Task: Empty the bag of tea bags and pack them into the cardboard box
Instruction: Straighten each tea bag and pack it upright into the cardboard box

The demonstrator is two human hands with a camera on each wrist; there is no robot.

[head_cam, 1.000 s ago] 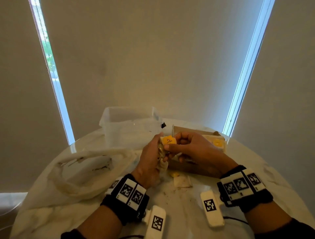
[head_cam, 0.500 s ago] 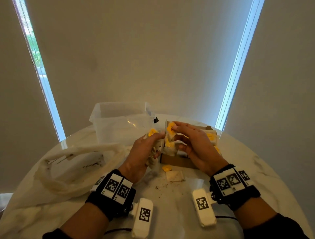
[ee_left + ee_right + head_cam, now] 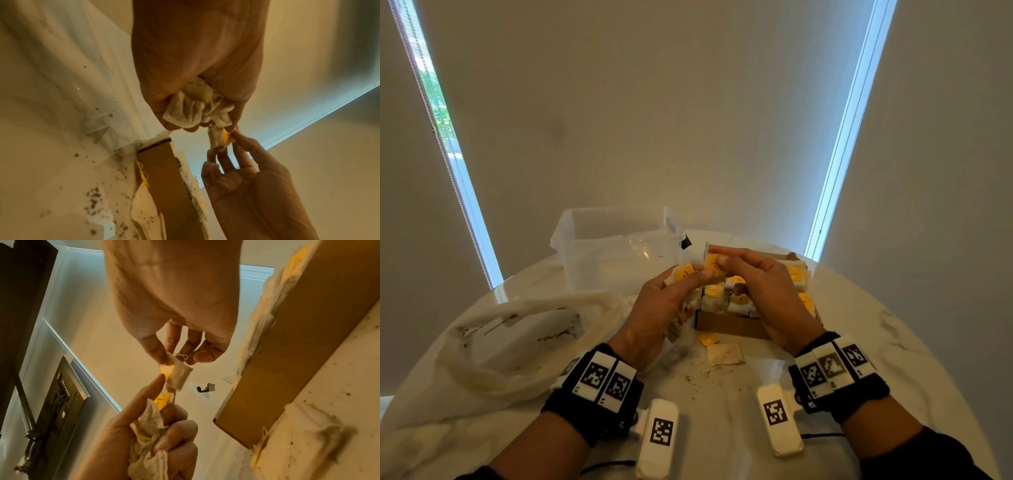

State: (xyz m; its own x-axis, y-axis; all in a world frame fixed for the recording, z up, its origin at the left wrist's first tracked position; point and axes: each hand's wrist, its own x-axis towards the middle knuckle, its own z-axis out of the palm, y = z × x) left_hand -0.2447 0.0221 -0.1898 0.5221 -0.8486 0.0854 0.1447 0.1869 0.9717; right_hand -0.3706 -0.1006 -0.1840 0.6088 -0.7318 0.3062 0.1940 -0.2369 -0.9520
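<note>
I see my right hand (image 3: 760,291) pinching one tea bag (image 3: 177,374) above the cardboard box (image 3: 729,323). Only the wrist views show my left hand (image 3: 197,65) clenching a bunch of tea bags (image 3: 197,105). Crumbs dust the marble table (image 3: 722,394) before the box.

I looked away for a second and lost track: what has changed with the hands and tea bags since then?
The right hand has pulled a single tea bag out of the bunch and now pinches it above the cardboard box. The left hand still grips the bunch. The loose tea bag still lies on the table.
</note>
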